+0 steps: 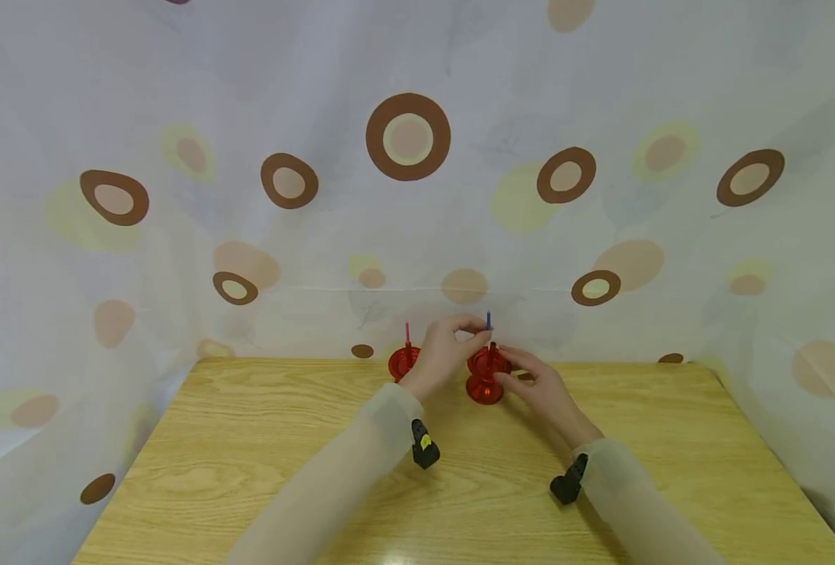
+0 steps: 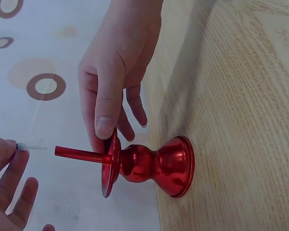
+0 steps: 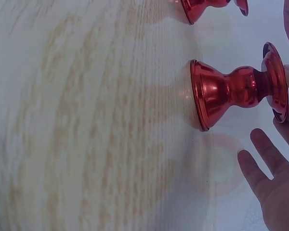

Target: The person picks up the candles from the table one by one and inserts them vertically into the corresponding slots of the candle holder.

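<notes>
A shiny red candle holder (image 1: 484, 388) with a flared foot, a round saucer and a slim upright tube (image 2: 82, 154) stands on the table. My right hand (image 1: 543, 392) grips the saucer's rim, its thumb (image 2: 105, 126) on one side and fingers behind; its other fingers spread free. Above the tube, my left hand (image 1: 449, 353) pinches a slim blue stick (image 1: 489, 320) between thumb and fingertips. In the left wrist view the stick's thin pale tip (image 2: 37, 147) points at the tube's open end, with a small gap between them.
To the left stands a second red candle holder (image 1: 402, 362) with a pink stick (image 1: 407, 333) upright in it, partly hidden by my left hand. Both holders are near the back edge of the wooden table (image 1: 262, 447). Close behind hangs a patterned white cloth (image 1: 347, 235).
</notes>
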Demonstrator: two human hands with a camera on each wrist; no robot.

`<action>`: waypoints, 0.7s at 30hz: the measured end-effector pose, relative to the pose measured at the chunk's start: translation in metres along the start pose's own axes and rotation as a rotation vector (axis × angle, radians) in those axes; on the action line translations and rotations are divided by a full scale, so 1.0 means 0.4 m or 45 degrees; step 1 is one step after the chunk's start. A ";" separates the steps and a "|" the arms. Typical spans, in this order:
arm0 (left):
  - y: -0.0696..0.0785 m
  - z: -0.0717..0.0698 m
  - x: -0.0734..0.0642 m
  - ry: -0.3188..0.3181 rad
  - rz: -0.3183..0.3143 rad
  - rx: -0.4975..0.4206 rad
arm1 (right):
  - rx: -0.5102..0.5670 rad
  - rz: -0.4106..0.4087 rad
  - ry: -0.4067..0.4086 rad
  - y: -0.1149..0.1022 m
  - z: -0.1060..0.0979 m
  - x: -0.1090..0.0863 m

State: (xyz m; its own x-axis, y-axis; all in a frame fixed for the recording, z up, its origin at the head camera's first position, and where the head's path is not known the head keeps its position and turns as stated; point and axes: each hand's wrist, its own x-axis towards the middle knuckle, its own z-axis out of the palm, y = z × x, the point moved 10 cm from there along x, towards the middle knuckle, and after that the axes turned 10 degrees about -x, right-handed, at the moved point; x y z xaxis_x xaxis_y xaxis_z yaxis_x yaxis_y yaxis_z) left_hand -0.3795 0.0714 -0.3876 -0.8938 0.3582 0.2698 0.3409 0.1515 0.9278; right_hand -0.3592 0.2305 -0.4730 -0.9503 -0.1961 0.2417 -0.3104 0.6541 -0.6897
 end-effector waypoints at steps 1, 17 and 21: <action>0.002 0.000 0.002 0.002 0.012 0.000 | -0.001 -0.002 0.000 -0.001 0.000 0.001; 0.015 0.019 0.036 -0.012 0.052 0.028 | 0.023 0.006 0.000 -0.005 -0.005 -0.003; 0.014 0.021 0.037 -0.016 0.036 0.055 | 0.033 0.006 -0.003 -0.008 -0.005 -0.005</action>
State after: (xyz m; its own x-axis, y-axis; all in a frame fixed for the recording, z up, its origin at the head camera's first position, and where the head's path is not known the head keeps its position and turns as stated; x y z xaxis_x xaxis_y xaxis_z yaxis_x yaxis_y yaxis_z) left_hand -0.3883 0.0855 -0.3806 -0.8798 0.3746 0.2926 0.3789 0.1809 0.9076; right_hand -0.3563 0.2303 -0.4701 -0.9518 -0.1948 0.2369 -0.3064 0.6360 -0.7083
